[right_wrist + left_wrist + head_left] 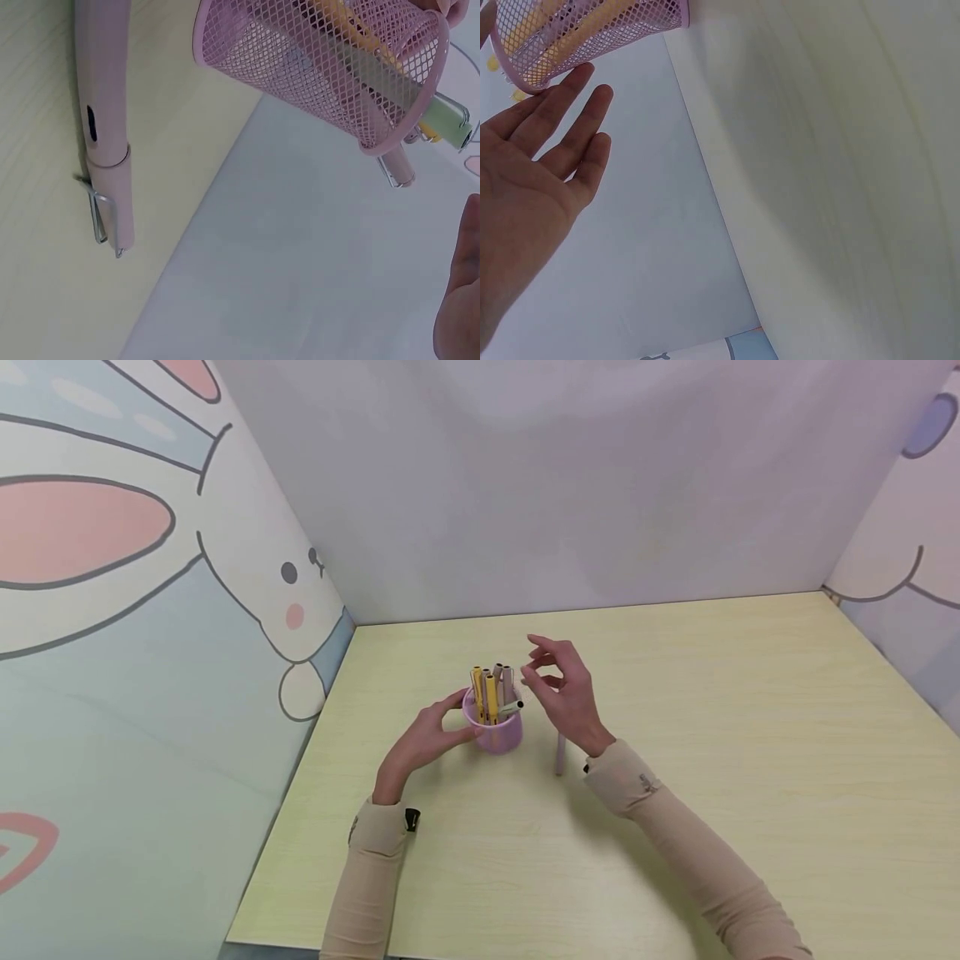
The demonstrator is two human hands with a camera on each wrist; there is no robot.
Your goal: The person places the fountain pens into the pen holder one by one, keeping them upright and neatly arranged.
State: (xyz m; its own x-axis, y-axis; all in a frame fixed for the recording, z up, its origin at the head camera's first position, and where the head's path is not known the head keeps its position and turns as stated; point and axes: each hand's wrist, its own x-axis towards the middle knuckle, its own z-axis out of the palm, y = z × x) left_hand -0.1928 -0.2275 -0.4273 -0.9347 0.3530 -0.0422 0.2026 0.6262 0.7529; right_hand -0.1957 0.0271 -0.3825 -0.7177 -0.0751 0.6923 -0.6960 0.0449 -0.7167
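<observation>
My left hand holds the pink mesh pen cup, index finger and thumb round its upper sides. The cup stands upright on the table with several capped pens in it: yellow pens, pale pink or mauve ones, and a light green pen leaning out over the rim. In the left wrist view the other fingers spread below the mesh. My right hand hovers just right of the pens, fingers bent and thumb apart, holding nothing. Under it a pale pink pen with a wire clip lies on the table, partly hidden in the head view.
The pale wood-grain table extends right of the hands. A plain light wall rises behind it. On the left stands a panel with a cartoon rabbit, and another printed panel is at the right.
</observation>
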